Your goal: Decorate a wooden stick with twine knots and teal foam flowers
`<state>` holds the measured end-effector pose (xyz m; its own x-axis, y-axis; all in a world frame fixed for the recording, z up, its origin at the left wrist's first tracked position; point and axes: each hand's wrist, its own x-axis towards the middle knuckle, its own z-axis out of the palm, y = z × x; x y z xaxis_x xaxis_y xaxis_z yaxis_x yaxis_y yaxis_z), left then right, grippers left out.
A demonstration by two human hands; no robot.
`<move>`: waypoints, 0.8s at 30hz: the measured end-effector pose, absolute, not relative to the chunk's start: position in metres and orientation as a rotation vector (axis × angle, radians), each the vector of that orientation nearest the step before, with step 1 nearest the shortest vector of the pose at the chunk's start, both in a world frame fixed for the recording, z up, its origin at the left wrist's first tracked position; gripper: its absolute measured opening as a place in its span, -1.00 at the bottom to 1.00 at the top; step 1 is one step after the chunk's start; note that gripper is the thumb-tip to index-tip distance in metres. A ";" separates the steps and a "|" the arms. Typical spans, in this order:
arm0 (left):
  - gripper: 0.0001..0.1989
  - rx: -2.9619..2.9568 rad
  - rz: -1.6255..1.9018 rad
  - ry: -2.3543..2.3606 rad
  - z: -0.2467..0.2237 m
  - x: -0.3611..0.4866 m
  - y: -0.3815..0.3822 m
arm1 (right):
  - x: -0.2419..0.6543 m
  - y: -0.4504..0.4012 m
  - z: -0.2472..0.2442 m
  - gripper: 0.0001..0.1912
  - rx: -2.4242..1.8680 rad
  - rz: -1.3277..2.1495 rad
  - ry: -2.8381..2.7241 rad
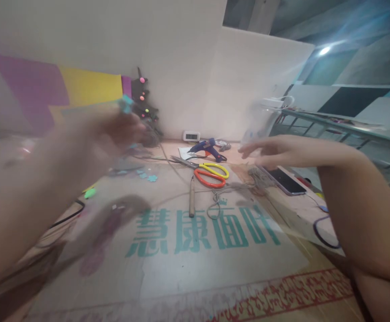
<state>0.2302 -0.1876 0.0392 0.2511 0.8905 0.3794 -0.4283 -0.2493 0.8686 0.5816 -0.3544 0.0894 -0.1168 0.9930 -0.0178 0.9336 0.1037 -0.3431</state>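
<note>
My left hand (124, 129) is raised at the left, smeared by motion, so its grip is unclear. A small teal piece (126, 103) shows at its upper edge, and a grey cord (164, 154) trails down from beside it. Just behind stands a small dark tree shape (144, 96) dotted with coloured beads. My right hand (275, 150) hovers at the right with fingers stretched out and nothing visible in them. Below it lie a bundle of grey cord (260, 179) and a phone (288, 181). Between the hands are scissors (210, 185) with red and yellow handles and a blue glue gun (208, 147).
A wooden-looking pen-shaped tool (192, 199) and a cord loop (214, 210) rest on the printed board (181, 277). Several teal flower pieces (152, 178) lie left of the scissors. A small white digital clock (191, 136) stands by the back wall (195, 80).
</note>
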 end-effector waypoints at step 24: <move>-0.82 1.492 0.893 0.645 0.025 0.257 -0.247 | 0.546 -0.371 0.093 -0.67 -1.763 0.910 -2.234</move>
